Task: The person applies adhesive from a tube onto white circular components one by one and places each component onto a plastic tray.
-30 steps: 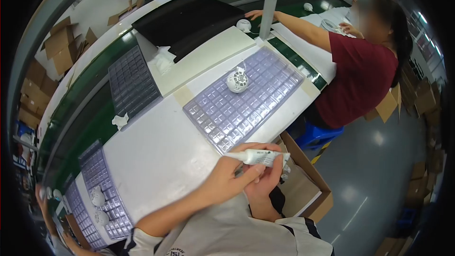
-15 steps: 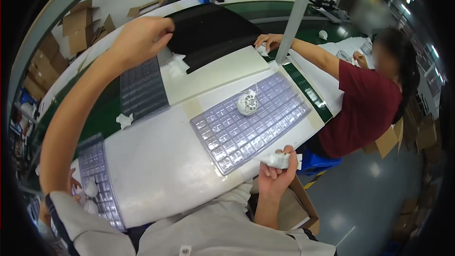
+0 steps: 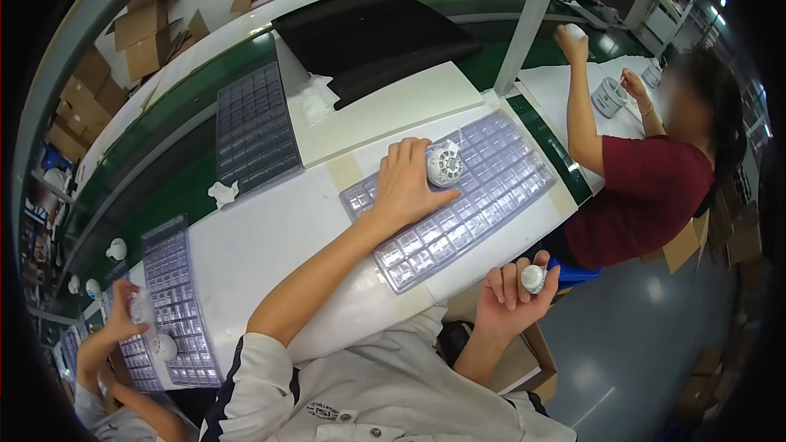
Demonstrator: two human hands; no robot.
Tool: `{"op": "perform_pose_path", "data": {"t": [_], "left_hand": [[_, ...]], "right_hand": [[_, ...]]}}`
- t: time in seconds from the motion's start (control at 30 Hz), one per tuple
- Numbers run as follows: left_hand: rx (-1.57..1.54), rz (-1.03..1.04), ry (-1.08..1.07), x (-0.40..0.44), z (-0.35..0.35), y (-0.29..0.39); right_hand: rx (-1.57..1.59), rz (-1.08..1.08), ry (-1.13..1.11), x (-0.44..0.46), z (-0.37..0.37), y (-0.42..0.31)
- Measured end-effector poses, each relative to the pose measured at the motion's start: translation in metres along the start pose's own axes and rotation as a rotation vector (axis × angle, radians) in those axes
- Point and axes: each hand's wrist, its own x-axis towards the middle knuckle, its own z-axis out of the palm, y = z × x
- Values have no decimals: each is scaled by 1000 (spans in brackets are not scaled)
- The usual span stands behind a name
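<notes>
The left hand [image 3: 407, 182]'s grip is spread beside the white ball [image 3: 444, 165], on the tray [image 3: 491, 196] right of centre; contact cannot be told. At lower right, the tube [image 3: 534, 279] is clamped by the right hand [image 3: 509, 311]. The ball is best cupped lightly.

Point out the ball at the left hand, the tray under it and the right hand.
Ball [image 3: 445, 166]: head view, its holed face.
Tray [image 3: 440, 243]: head view, bare cells.
Right hand [image 3: 508, 309]: head view, the palm.
</notes>
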Motion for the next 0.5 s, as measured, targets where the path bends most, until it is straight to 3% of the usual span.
{"op": "perform_pose_path", "data": {"t": [0.3, 0.37, 0.5], "left_hand": [[-30, 56, 73, 9, -1, 3], [-57, 61, 118, 1, -24, 6], [-275, -123, 120, -59, -104, 12]], "right_hand": [[-38, 10, -61, 0, 1, -9], [-84, 2, -69, 1, 9, -4], [-211, 32, -128, 2, 23, 14]]}}
